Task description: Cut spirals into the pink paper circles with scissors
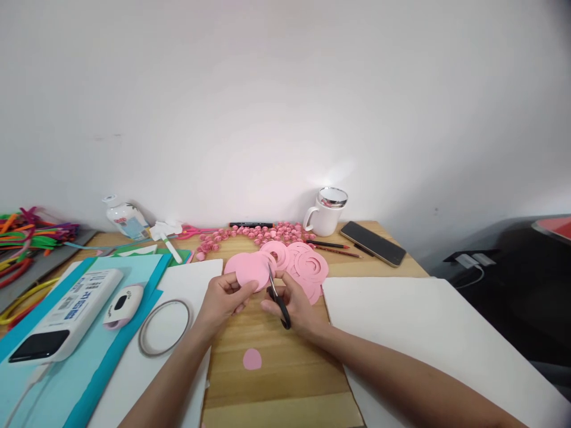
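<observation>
From where I sit, a plain white wall (276,107) rises behind a wooden bench (276,398), and a white mug (328,215) with a shiny rim stands at the bench's far edge. Nearer to me than the mug and to its left, my left grip (226,298) pinches a pink paper disc (250,272) between thumb and fingers. My right grip (292,303) is closed around the black-handled scissors (282,310), also on my side of the mug; the blades meet the disc's right edge, though I can't tell whether they bite into it. Between the mug and my right grip lies a pile of pink paper rings (312,266), overlapping one another. A small pink circle (252,359) lies on the bare wood, well toward me from the mug and to its left. Just left of the mug are little pink rolls (285,230), loosely scattered, with a black marker (245,224) behind some of them. Two pencils (335,250) lie just in front of the mug, and a dark phone (373,244) rests to its right. Far left of the mug are a tape roll (141,337), a white power bank (74,312) and a tilted bottle (127,220).
</observation>
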The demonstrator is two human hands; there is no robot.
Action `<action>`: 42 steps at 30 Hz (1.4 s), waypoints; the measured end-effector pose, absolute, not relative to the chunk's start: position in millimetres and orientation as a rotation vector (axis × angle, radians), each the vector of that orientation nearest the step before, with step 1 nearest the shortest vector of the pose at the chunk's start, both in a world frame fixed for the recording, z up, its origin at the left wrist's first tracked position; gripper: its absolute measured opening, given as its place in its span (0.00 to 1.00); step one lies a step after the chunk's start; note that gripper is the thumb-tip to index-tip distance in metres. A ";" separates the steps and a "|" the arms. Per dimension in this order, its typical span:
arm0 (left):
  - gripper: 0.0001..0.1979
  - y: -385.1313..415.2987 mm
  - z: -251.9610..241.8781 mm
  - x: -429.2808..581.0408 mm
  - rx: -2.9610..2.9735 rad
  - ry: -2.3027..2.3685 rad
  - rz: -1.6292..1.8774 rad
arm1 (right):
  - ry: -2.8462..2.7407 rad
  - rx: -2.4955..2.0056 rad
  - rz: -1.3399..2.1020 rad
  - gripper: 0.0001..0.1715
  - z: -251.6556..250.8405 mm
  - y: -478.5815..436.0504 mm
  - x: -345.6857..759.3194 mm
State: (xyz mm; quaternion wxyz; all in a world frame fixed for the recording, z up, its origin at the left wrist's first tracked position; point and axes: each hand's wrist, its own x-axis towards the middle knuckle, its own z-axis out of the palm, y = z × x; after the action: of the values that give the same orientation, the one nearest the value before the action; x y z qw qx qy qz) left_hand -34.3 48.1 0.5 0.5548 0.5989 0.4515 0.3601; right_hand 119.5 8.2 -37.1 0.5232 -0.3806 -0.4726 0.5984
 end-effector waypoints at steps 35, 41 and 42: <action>0.13 45.9 6.7 -28.6 1.174 0.946 0.989 | -1.271 -0.974 1.409 0.30 -39.5 5.0 120.9; 0.10 44.9 7.1 -29.0 1.227 1.002 0.948 | -1.297 -0.963 1.426 0.29 -38.2 4.0 119.4; 0.10 45.0 6.9 -29.5 1.243 1.011 0.949 | -1.296 -0.955 1.430 0.28 -38.0 3.9 119.2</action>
State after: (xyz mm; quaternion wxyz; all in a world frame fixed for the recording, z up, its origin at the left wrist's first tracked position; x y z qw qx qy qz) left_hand -29.5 45.0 6.9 0.5968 0.5355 0.4356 0.4090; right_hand 119.2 3.9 -38.0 0.4743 -0.3904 -0.5298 0.5848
